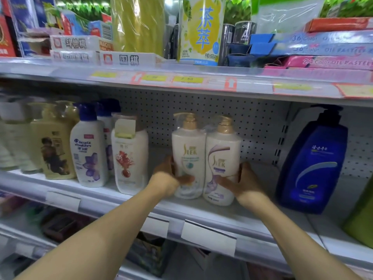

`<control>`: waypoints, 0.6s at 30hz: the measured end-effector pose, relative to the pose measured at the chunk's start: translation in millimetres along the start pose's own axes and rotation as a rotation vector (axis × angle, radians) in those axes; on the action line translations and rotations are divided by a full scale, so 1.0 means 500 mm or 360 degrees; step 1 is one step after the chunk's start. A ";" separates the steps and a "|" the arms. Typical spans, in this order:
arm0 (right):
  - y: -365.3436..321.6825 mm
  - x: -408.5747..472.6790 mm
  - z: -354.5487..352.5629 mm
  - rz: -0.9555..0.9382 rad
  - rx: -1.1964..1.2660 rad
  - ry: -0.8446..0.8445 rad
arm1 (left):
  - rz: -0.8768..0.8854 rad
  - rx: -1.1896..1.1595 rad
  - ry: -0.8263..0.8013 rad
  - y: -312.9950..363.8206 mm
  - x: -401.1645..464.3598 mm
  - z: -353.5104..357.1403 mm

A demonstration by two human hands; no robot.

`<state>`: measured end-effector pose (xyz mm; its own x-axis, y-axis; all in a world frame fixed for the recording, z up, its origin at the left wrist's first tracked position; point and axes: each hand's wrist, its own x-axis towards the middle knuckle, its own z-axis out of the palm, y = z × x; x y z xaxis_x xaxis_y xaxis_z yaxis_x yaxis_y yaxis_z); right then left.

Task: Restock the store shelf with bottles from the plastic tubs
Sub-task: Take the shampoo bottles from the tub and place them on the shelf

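Observation:
A twin pack of white Slek pump bottles (205, 158), wrapped together in clear film, stands upright on the middle shelf (252, 217). My left hand (167, 178) grips the pack's lower left side. My right hand (242, 182) holds its lower right side. Both bottles have gold pump tops. The plastic tubs are out of view.
To the left stand a white bottle with a red flower (130, 158), a Head & Shoulders bottle (88, 150) and yellowish bottles (52, 142). A large blue pump bottle (311, 164) stands to the right, a green one (361, 215) at the edge. Bare shelf lies either side of the pack.

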<state>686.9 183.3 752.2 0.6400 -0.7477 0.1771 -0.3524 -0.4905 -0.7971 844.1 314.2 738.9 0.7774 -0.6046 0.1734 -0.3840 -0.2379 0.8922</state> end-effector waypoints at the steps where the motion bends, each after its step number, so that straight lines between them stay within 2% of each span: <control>1: -0.003 0.003 0.003 -0.0011 -0.0023 -0.0004 | -0.0007 0.0022 0.0014 -0.001 0.002 -0.003; 8: -0.018 0.005 0.012 -0.0026 -0.0133 -0.0059 | -0.0059 0.0166 0.0070 -0.003 -0.017 -0.026; 18: -0.034 0.004 0.040 -0.0055 -0.0075 -0.0117 | -0.0160 0.0406 0.0282 0.015 -0.064 -0.047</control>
<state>707.7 199.0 754.6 0.7002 -0.6958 0.1599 -0.3598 -0.5373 -0.7628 827.8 349.6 749.9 0.8837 -0.4321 0.1799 -0.3963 -0.4861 0.7789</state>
